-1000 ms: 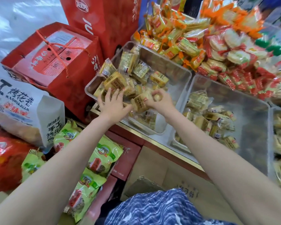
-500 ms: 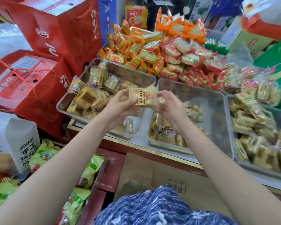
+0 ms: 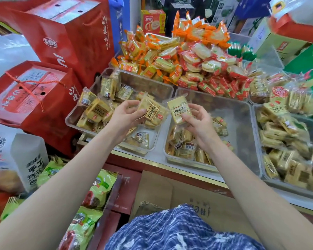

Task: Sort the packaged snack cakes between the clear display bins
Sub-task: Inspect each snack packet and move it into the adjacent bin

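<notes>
Both hands [image 3: 126,114] [image 3: 199,121] pinching 1 wrapped snack cake [image 3: 153,111] [image 3: 179,110] each.

The right-hand bin [image 3: 257,123] is cut off by the edge; its cakes [image 3: 285,159] are blurred; wrapper print cannot be read

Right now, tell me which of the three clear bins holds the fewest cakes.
The middle bin, under the right hand. Its far half is bare, with cakes only along the near side; the left bin and right bin hold more.
</notes>
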Demonstrator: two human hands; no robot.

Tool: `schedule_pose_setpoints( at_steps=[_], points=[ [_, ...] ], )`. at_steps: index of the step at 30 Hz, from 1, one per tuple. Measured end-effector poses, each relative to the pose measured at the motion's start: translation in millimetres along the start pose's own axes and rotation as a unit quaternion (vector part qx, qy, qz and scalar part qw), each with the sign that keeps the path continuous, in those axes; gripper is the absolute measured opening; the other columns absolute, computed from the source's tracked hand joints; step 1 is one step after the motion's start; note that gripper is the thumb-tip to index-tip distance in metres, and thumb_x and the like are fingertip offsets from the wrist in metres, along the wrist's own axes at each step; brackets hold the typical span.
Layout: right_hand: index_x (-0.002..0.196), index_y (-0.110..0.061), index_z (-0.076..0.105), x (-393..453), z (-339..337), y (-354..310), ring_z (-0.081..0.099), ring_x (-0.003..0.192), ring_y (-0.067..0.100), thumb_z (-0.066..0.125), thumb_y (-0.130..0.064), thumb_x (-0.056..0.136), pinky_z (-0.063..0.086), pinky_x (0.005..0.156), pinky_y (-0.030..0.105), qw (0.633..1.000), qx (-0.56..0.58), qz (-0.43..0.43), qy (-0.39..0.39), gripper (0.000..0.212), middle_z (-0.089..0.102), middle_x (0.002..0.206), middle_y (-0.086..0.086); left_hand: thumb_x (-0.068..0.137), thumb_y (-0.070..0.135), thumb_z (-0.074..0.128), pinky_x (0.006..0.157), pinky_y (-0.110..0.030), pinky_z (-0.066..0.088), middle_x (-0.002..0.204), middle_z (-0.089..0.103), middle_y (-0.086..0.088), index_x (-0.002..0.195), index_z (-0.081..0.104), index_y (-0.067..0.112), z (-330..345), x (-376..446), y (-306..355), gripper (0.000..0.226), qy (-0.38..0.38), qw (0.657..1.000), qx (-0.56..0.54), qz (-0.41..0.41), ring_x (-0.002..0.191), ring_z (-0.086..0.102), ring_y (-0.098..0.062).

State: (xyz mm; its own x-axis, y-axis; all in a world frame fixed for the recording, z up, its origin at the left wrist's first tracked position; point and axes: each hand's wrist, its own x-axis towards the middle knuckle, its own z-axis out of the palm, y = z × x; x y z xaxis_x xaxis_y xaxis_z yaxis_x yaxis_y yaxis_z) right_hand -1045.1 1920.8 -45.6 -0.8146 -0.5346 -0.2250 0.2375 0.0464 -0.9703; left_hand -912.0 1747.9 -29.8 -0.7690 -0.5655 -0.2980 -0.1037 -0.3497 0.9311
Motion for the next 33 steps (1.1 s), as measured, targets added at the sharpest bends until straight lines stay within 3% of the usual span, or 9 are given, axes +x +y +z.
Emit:
schedule_pose_setpoints(
  at_steps=[4, 9, 12, 19, 22, 25, 29, 33],
  points=[
    [0.103, -0.019, 0.059, -0.8, -8.1, -1.5, 0.066, 0.088, 0.013, 0.061, -0.007, 0.090, 0.057, 0.069, 0.025, 1.000, -0.001, -0.008, 0.030, 0.018, 0.063, 0.110, 0.008, 0.088, -0.003, 0.060, 0.086, -0.036, 0.052, 0.092, 0.068, -0.009, 0.098, 0.052, 0.018, 4.6, -0.8, -1.8, 0.024, -0.009, 0.999, 0.043, -0.004, 0.083, 0.065, -0.021],
    [0.113, -0.015, 0.052, -0.2, -10.2, -0.3, 0.065, 0.098, 0.021, 0.062, 0.000, 0.087, 0.057, 0.081, 0.034, 1.000, 0.016, 0.006, 0.017, 0.032, 0.059, 0.115, 0.010, 0.087, -0.005, 0.060, 0.085, -0.031, 0.052, 0.095, 0.065, -0.008, 0.086, 0.049, 0.016, 10.9, 0.6, -4.8, 0.023, -0.010, 0.998, 0.051, -0.020, 0.085, 0.063, -0.020],
    [0.110, -0.012, 0.057, -0.6, -9.4, -0.1, 0.065, 0.100, 0.021, 0.063, -0.002, 0.086, 0.055, 0.086, 0.030, 0.999, 0.031, 0.020, -0.011, 0.026, 0.064, 0.111, 0.008, 0.087, -0.002, 0.061, 0.083, -0.026, 0.051, 0.098, 0.064, -0.007, 0.083, 0.049, 0.014, 14.3, 2.9, -6.0, 0.020, -0.005, 0.999, 0.037, -0.019, 0.087, 0.062, -0.019],
    [0.104, -0.021, 0.061, 0.4, -12.4, -2.1, 0.060, 0.100, 0.017, 0.066, -0.016, 0.087, 0.045, 0.073, 0.024, 0.999, -0.017, 0.042, -0.008, 0.018, 0.068, 0.107, -0.001, 0.095, 0.011, 0.053, 0.072, -0.027, 0.056, 0.090, 0.063, -0.004, 0.093, 0.052, 0.015, 11.8, 5.8, -5.9, 0.004, 0.025, 0.999, -0.014, -0.030, 0.076, 0.064, -0.012],
    [0.126, -0.018, 0.047, -0.5, -11.5, -3.8, 0.064, 0.096, 0.019, 0.068, -0.010, 0.085, 0.051, 0.068, 0.025, 0.999, 0.011, 0.048, 0.004, 0.046, 0.062, 0.114, 0.007, 0.098, 0.018, 0.050, 0.080, -0.038, 0.056, 0.101, 0.060, -0.006, 0.096, 0.049, 0.019, 11.1, 5.7, -6.6, 0.002, 0.035, 0.997, -0.035, -0.062, 0.086, 0.063, -0.021],
    [0.129, -0.037, 0.036, -1.8, -11.0, -6.1, 0.065, 0.091, 0.023, 0.066, -0.002, 0.085, 0.056, 0.063, 0.028, 0.998, 0.041, 0.041, -0.029, 0.063, 0.052, 0.117, 0.010, 0.099, 0.020, 0.046, 0.079, -0.047, 0.057, 0.111, 0.056, -0.011, 0.100, 0.045, 0.018, 12.5, 4.4, -7.0, 0.003, 0.028, 0.994, -0.064, -0.087, 0.093, 0.064, -0.029],
    [0.125, -0.021, 0.046, -2.3, -9.8, -7.2, 0.069, 0.082, 0.018, 0.063, 0.000, 0.086, 0.059, 0.066, 0.033, 0.997, 0.048, 0.042, -0.031, 0.047, 0.058, 0.113, 0.010, 0.097, 0.020, 0.052, 0.068, -0.039, 0.060, 0.122, 0.057, -0.015, 0.118, 0.042, 0.013, 14.7, 4.5, -9.1, 0.025, 0.005, 0.987, -0.110, -0.118, 0.103, 0.062, -0.030],
    [0.117, -0.017, 0.044, -1.9, -10.2, -6.4, 0.068, 0.086, 0.019, 0.064, 0.000, 0.085, 0.060, 0.066, 0.033, 0.997, 0.062, 0.044, -0.020, 0.042, 0.059, 0.114, 0.012, 0.090, 0.007, 0.060, 0.067, -0.033, 0.059, 0.117, 0.059, -0.014, 0.124, 0.045, 0.014, 16.5, 5.8, -10.4, 0.038, -0.001, 0.986, -0.110, -0.127, 0.099, 0.063, -0.028]
  ],
)
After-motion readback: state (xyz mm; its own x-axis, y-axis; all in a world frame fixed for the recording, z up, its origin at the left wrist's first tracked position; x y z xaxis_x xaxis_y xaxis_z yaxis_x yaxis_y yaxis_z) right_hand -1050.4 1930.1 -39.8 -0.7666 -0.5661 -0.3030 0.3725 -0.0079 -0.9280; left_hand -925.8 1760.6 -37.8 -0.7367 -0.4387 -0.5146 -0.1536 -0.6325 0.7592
